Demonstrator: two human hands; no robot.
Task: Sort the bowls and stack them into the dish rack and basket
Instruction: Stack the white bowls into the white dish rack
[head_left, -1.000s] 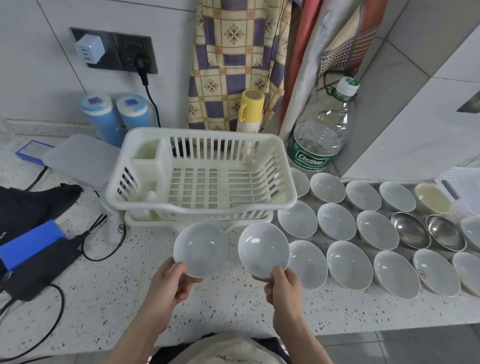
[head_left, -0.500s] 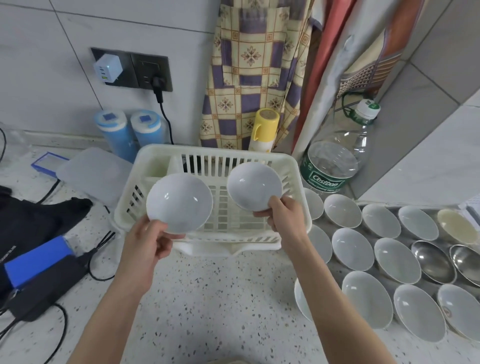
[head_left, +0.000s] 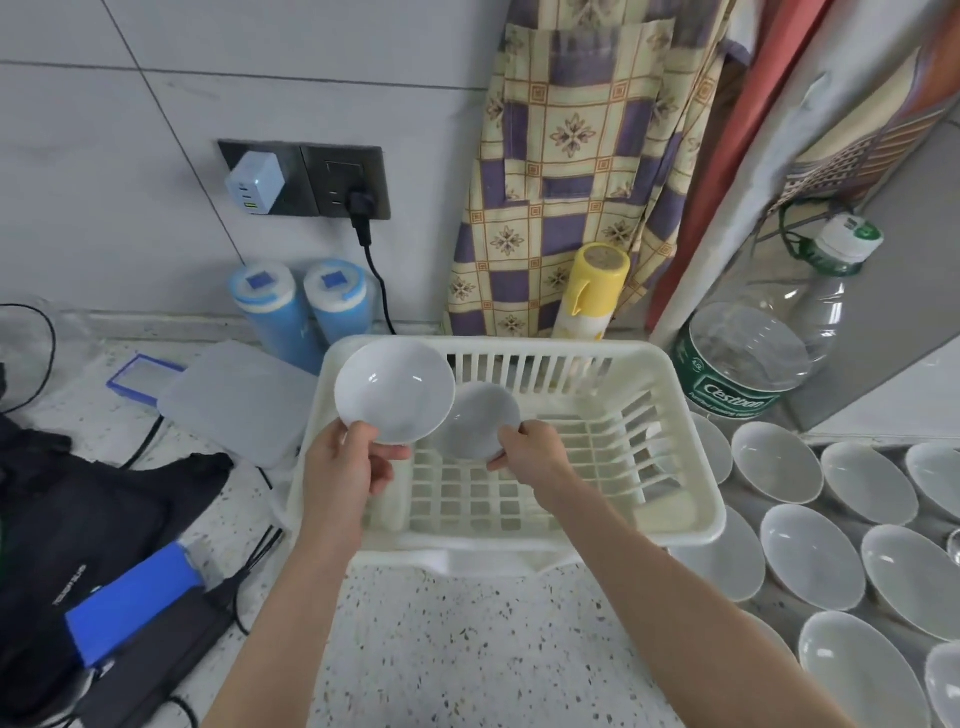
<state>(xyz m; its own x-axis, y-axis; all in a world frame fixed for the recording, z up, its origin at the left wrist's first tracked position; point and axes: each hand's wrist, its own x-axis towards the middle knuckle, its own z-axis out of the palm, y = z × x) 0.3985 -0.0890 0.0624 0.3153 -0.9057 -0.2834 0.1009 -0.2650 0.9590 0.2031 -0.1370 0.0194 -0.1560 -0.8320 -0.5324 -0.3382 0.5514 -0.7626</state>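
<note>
Above the rack's (head_left: 670, 525) left end, the left hand (head_left: 340, 478) pinches one bowl (head_left: 393, 397) and the right hand (head_left: 535, 457) another (head_left: 480, 421) by the rim, the best hold on light, rigid, glossy, probably breakable ware.

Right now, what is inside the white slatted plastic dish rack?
Only the white bowl gripped by the right hand dips into the white plastic dish rack. The left hand's bowl covers the rack's back-left corner, so that part is unseen.
</note>
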